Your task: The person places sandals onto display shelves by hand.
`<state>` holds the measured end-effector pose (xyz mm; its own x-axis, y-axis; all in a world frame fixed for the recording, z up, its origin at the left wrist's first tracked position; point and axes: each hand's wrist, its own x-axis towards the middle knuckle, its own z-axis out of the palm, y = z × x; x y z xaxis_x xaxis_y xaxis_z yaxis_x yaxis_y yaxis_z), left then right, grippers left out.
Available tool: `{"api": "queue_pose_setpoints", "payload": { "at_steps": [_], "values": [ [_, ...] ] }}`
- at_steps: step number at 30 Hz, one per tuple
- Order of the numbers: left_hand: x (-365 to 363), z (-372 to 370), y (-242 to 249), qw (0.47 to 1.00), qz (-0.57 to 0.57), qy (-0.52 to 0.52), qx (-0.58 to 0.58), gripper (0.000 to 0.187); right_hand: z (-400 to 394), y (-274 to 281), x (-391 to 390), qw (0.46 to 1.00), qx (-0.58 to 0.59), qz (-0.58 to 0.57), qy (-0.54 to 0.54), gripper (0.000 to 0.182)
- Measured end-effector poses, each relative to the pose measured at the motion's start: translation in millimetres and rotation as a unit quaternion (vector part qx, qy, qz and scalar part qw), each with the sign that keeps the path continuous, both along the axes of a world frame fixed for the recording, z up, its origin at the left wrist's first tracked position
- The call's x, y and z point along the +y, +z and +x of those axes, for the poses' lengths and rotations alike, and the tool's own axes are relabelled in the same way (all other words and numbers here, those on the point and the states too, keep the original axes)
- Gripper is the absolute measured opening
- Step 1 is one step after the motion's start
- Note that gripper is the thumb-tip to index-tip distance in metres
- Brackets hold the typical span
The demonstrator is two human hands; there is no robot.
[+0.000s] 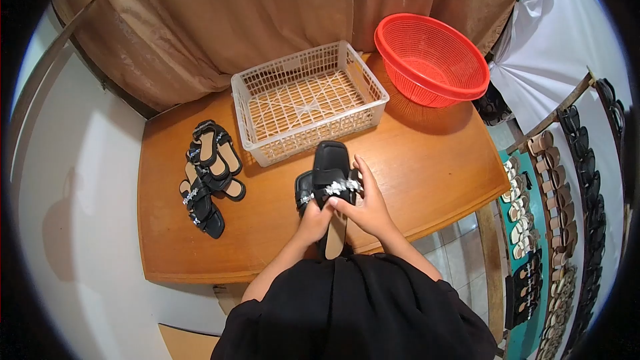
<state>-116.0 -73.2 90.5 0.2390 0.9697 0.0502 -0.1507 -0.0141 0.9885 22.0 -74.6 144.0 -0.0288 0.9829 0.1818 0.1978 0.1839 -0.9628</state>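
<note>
Near the front edge of the wooden table, both of my hands are closed on a black sandal (pixel 331 160) with a silvery decorated strap and a beige footbed. My left hand (pixel 315 222) grips its left side, its fingers partly hidden behind the shoe. From the right, my right hand (pixel 368 205) wraps the strap, thumb on top near the decoration. A second black sandal (pixel 304 187) with similar silver trim shows just left of the held one, partly covered by it. Farther left, several black sandals (pixel 208 177) lie in a loose pile.
A whitish plastic crate (pixel 287 145) sits at the back of the wooden table (pixel 280 190). Beside it on the right stands a red plastic basket (pixel 427 87). Racks with rows of sandals (pixel 560 207) line the right side, and a brown curtain (pixel 267 13) hangs behind the table.
</note>
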Motion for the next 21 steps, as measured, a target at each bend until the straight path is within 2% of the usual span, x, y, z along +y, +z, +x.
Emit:
{"api": "queue_pose_setpoints", "payload": {
  "at_steps": [2, 4, 6, 8, 11, 12, 14, 15, 19, 21],
  "values": [
    [-3.3, 2.4, -0.4, 0.999, 0.029, 0.026, -0.001, 0.022, -1.1, -4.7, 1.5, 0.998, -0.042, 0.04, 0.001, 0.078],
    [-3.0, -2.1, -0.8, 0.999, -0.012, -0.027, -0.026, 0.028, 0.3, -8.0, -0.6, 0.996, -0.062, 0.067, -0.005, 0.075],
    [-3.8, -2.7, -0.3, 0.999, -0.026, -0.02, -0.04, 0.026, 4.5, -11.3, -0.4, 0.997, -0.048, 0.063, 0.012, 0.074],
    [-3.9, -4.2, -3.7, 0.998, -0.022, -0.025, -0.044, 0.023, 10.5, -12.7, 1.4, 0.995, 0.047, 0.007, 0.09, 0.075],
    [-4.4, -4.0, 1.5, 0.998, -0.025, -0.051, -0.027, 0.02, 18.9, 1.7, 7.8, 0.985, 0.088, 0.026, 0.144, 0.076],
    [-6.1, -0.7, 5.7, 0.998, -0.026, -0.053, -0.027, 0.02, 18.9, 7.8, 9.3, 0.986, 0.089, 0.025, 0.141, 0.076],
    [-9.3, 6.6, 14.6, 0.997, -0.068, -0.04, 0.002, 0.018, 12.1, 22.2, 10.1, 0.99, -0.1, 0.096, 0.023, 0.077],
    [-8.3, 5.5, 12.5, 0.993, -0.082, -0.082, -0.007, 0.017, 5.4, 30.8, 7.3, 0.99, -0.1, 0.101, -0.007, 0.073],
    [-9.2, 9.0, 17.4, 0.998, -0.005, -0.057, -0.021, 0.018, 1.7, 19.5, 8.7, 0.994, -0.052, 0.095, -0.025, 0.068],
    [-7.7, 7.1, 12.7, 0.998, -0.009, -0.06, -0.017, 0.018, 0.3, 14.2, 7.1, 0.989, -0.061, 0.123, -0.05, 0.064]
  ]
}}
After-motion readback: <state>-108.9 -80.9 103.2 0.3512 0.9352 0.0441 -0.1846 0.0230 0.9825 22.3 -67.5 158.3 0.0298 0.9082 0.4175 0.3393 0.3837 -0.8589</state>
